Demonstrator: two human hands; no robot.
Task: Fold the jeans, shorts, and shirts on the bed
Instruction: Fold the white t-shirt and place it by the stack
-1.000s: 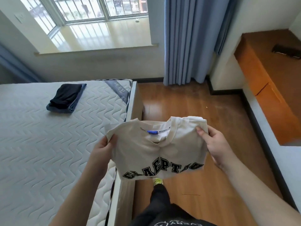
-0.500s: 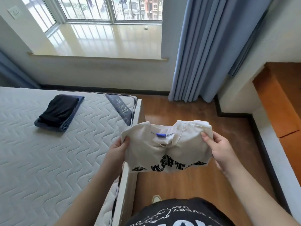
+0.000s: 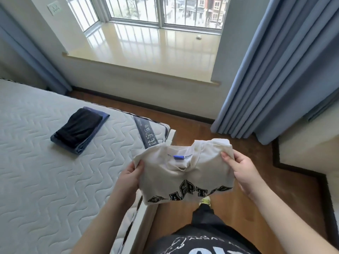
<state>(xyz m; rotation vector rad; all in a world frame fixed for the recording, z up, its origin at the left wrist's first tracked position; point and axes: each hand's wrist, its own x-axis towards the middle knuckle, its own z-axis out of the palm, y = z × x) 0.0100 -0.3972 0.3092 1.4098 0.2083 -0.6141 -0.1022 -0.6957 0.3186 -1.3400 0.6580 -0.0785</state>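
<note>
A folded cream shirt (image 3: 183, 176) with black lettering and a blue neck tag hangs in the air over the floor, just past the bed's corner. My left hand (image 3: 131, 176) grips its left edge with the thumb on top. My right hand (image 3: 238, 169) grips its right edge the same way. On the white quilted mattress (image 3: 45, 180) to the left lies a folded stack (image 3: 78, 130): a black garment on top of blue jeans.
The bed's white frame edge (image 3: 145, 215) runs beside my left forearm. Wooden floor (image 3: 192, 125) stretches ahead to a deep window sill (image 3: 150, 57). Blue curtains (image 3: 275, 74) hang at the right. My leg and shoe (image 3: 206, 200) show below the shirt.
The view has swung upward and to the right, showing more of the window and curtain. Both hands keep the same grip on the shirt, which stays between them.
</note>
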